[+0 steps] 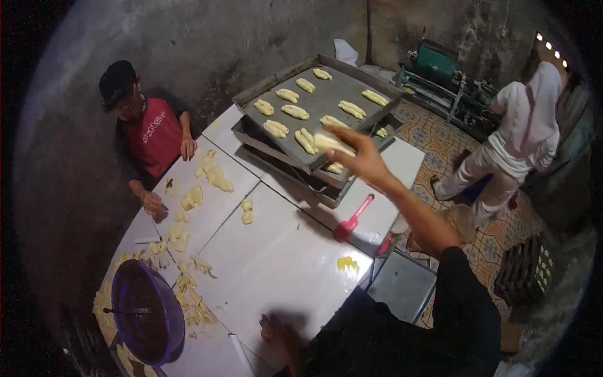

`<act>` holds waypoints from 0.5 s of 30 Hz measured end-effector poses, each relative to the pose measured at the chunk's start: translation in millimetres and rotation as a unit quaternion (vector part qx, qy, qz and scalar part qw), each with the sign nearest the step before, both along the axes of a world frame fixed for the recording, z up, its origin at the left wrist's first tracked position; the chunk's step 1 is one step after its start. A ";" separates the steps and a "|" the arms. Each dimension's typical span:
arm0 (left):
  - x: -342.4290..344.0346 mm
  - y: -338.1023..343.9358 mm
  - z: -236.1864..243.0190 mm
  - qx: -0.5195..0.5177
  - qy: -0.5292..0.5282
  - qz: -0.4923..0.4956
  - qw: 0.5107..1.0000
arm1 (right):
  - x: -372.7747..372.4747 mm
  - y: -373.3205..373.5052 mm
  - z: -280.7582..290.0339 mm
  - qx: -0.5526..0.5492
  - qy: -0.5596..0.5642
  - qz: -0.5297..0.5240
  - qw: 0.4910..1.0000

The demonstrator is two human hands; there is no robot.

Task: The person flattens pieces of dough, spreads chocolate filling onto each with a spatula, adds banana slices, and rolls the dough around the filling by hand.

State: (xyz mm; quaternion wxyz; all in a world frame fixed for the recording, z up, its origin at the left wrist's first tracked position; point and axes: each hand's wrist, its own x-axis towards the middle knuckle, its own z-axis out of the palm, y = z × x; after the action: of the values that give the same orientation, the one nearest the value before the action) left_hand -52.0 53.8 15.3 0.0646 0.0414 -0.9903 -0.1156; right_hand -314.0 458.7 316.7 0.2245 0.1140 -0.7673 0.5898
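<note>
My right hand (364, 157) is raised over the near corner of a dark metal baking tray (333, 85), its fingers closed around a pale twisted dough piece (330, 145). Several similar shaped dough pieces (295, 112) lie spaced out across that tray. It rests on top of other trays (336, 193), stacked slightly askew, with more dough partly hidden inside. Down at the table's near edge, my left hand (276, 333) lies in shadow on the white tabletop (270, 270), fingers apart and nothing in them. One small dough piece (247, 212) sits alone mid-table.
A pink brush (353, 220) lies right of the trays, near a yellow smear (347, 264). Dough scraps (188, 289) and a purple basin (147, 313) occupy the left. One co-worker (151, 135) stands across the table; another (524, 132) is by a green machine (435, 66).
</note>
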 end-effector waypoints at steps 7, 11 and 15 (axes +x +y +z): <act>1.0 21.3 45.8 -0.008 0.051 -0.034 0.998 | -249.0 104.4 -1.4 0.166 0.055 -0.182 0.968; 9.7 33.5 38.3 -0.018 -0.046 0.031 0.998 | -279.3 133.9 -90.5 0.328 0.063 -0.246 0.910; 18.9 24.7 36.9 -0.008 -0.034 0.024 0.999 | -172.2 101.4 -39.3 0.105 0.017 -0.174 0.979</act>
State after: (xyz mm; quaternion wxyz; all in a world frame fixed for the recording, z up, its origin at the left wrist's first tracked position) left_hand -33.1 78.5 52.1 0.0344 0.0690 -0.9915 -0.1047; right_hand -486.2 560.1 277.4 0.3231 0.0120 -0.8291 0.4561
